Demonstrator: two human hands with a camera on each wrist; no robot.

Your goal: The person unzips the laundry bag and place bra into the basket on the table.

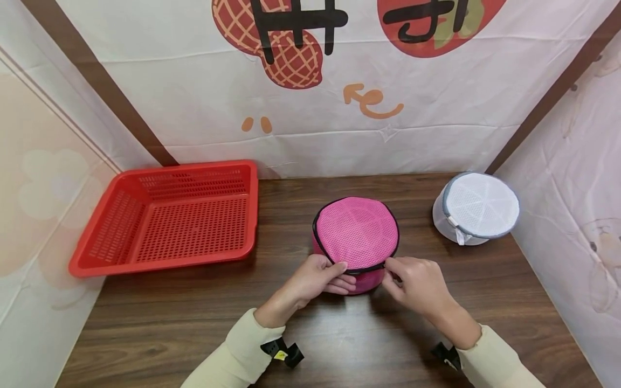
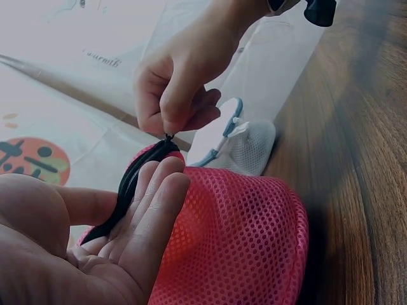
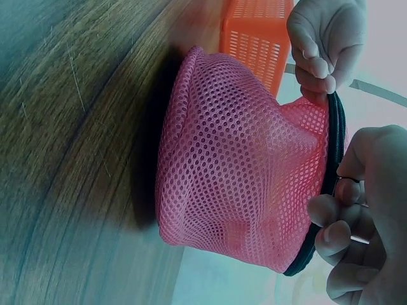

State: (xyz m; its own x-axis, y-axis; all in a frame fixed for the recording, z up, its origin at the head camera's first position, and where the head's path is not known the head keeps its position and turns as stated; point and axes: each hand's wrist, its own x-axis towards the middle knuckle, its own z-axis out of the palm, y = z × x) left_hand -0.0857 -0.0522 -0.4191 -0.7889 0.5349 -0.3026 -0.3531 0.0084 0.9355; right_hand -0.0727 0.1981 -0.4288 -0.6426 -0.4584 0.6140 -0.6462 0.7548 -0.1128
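Observation:
A round pink mesh laundry bag [image 1: 356,231] with a black zipper edge stands upright on the wooden table. My left hand [image 1: 320,277] pinches its front rim, thumb on top and fingers beneath, as the left wrist view also shows. Just right of it, my right hand [image 1: 419,283] pinches the small dark zipper pull at the bag's front right edge. In the right wrist view the black zipper [image 3: 336,140] runs along the rim between both hands. The mesh wall [image 3: 235,159] bulges out below it. What lies inside the bag cannot be made out.
A red plastic basket [image 1: 252,215] with slotted walls sits at the left of the table. At the back right stands a white mesh laundry bag [image 1: 480,205] with grey-blue trim, near the side curtain. Printed fabric [image 1: 310,145] hangs behind the table [image 1: 359,339].

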